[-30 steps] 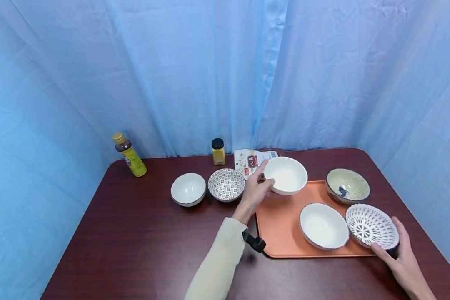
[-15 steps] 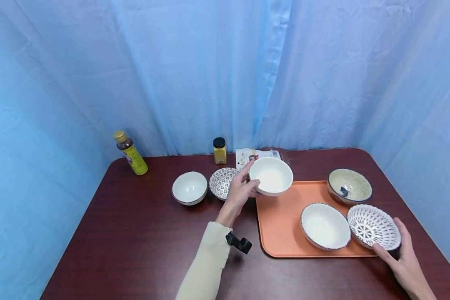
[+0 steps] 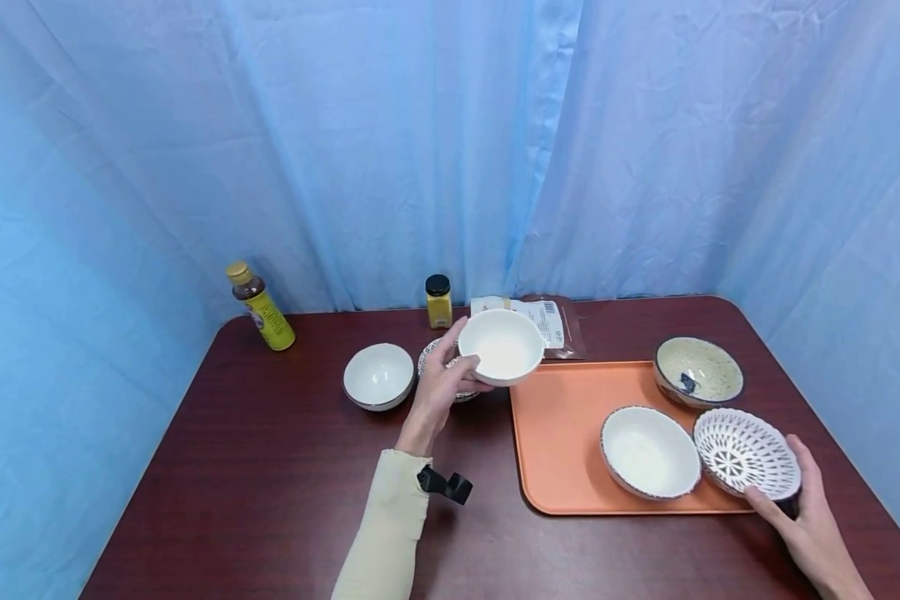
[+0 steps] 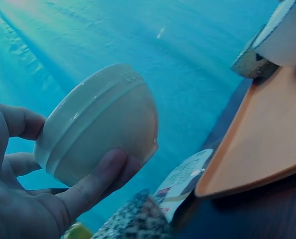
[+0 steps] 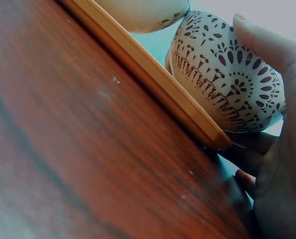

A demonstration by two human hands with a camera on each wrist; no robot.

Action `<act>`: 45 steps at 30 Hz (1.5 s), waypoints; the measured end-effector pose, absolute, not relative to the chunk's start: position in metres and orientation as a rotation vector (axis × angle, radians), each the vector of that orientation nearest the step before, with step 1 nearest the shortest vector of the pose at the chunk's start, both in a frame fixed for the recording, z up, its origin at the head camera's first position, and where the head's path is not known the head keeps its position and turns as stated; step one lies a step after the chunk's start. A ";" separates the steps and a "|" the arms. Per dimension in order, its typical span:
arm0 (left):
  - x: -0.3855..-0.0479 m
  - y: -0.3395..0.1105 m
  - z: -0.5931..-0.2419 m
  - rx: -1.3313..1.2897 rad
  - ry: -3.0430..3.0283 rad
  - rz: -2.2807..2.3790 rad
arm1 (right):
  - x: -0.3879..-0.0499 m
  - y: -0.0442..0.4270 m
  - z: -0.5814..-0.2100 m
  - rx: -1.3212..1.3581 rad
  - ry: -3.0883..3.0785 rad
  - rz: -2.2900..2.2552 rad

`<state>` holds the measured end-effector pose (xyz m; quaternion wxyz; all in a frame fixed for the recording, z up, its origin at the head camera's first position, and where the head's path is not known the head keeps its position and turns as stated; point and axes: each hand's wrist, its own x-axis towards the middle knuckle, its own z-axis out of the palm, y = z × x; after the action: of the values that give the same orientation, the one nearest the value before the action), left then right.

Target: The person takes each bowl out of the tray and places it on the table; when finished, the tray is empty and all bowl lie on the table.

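In the head view my left hand (image 3: 437, 385) holds a plain white bowl (image 3: 502, 346) in the air by its left side. The left wrist view shows the thumb along the outside of this bowl (image 4: 105, 119) and fingers at its rim. Behind and below it, a bowl with a small grey pattern (image 3: 426, 367) is mostly hidden. My right hand (image 3: 810, 512) grips a white bowl with dark petal-like marks (image 3: 747, 454) at the tray's front right corner. In the right wrist view, the thumb lies against the patterned outside of that bowl (image 5: 232, 74).
An orange tray (image 3: 555, 433) carries a white bowl with a speckled rim (image 3: 650, 452) and a cream-green bowl (image 3: 697, 372). Left of it stands a dark-rimmed white bowl (image 3: 378, 377). A yellow bottle (image 3: 266, 312), a black-lidded jar (image 3: 438, 304) and a packet (image 3: 562, 321) are at the back.
My left hand has carried the plain white bowl leftward, from over the tray's back left corner to in front of the grey-patterned bowl. The right hand and its bowl have hardly moved.
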<state>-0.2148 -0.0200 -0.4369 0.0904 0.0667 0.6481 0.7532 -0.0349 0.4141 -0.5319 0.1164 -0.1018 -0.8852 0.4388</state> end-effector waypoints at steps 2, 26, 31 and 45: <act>-0.215 -0.026 -0.435 0.181 1.929 2.254 | -0.034 0.414 -0.532 -0.294 -2.593 1.279; -0.220 -0.107 -0.422 -0.008 2.021 2.406 | -0.035 0.414 -0.531 -0.314 -2.582 1.313; -0.220 -0.123 -0.421 -0.032 2.015 2.442 | -0.035 0.414 -0.531 -0.324 -2.590 1.325; -0.208 -0.169 -0.420 -0.146 2.009 2.479 | -0.035 0.413 -0.531 -0.332 -2.593 1.322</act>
<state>-0.2084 -0.1694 -0.4198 -0.0263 -0.0456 0.6289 0.7757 -0.0352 0.4135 -0.5308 0.1057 -0.1127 -0.8802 0.4488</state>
